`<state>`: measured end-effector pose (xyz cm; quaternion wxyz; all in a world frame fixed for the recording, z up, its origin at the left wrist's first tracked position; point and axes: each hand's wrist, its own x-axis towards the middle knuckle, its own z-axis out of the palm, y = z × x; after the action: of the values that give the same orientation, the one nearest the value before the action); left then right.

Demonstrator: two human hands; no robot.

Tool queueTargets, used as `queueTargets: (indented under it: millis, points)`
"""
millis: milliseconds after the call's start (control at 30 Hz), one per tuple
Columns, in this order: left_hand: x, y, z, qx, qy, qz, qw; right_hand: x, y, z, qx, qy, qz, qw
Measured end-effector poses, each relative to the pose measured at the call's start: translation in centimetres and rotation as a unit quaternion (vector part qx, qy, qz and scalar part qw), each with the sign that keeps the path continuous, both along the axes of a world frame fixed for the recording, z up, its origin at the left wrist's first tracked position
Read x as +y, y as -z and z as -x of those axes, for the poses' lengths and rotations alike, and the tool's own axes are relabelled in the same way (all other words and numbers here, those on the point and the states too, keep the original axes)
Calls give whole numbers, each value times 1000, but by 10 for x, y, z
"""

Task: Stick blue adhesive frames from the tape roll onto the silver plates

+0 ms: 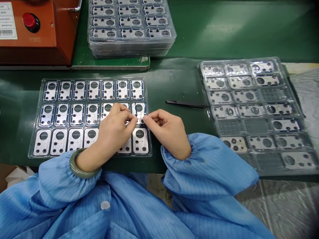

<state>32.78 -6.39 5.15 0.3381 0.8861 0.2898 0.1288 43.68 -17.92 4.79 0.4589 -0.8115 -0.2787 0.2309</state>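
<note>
My left hand (117, 127), with a green bangle (81, 164) at its wrist, hovers over the right part of a clear plastic tray (97, 156) of silver metal plates. Its thumb and forefinger are pinched together. Facing it, my right hand (169, 131) is also in a pinch, close to the left fingertips. Whatever sits between the fingers is too small to make out. Below the fingertips lies one metal plate (139, 109) with a large round hole and small dark rings. My left hand hides several plates in the middle and lower rows.
Black tweezers (185, 104) lie right of the tray. Farther right, a second clear tray (245, 124) holds plates in some pockets. A stack of filled trays (132, 48) stands at the back. An orange machine (50, 30) with a red knob (30, 21) occupies the back left.
</note>
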Motion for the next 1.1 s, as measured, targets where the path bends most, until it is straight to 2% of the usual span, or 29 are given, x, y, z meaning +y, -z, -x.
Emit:
queueTargets:
  millis: [333,667,867,1000,1100]
  points:
    - [1,-2,0,22,10,-12,1000,-1,2,1,-21,-11,4,1000]
    - [-3,-5,1,56,25,-63,996,-5,7,-2,-158,-64,25,985]
    - [-4,-2,1,62,32,-93,993,-5,7,-6,-191,-114,51,974]
    - [-3,1,2,59,26,-83,994,-6,8,-6,-193,-106,41,975]
    - [-2,0,3,-10,23,-34,999,-8,6,-6,-157,-72,-8,985]
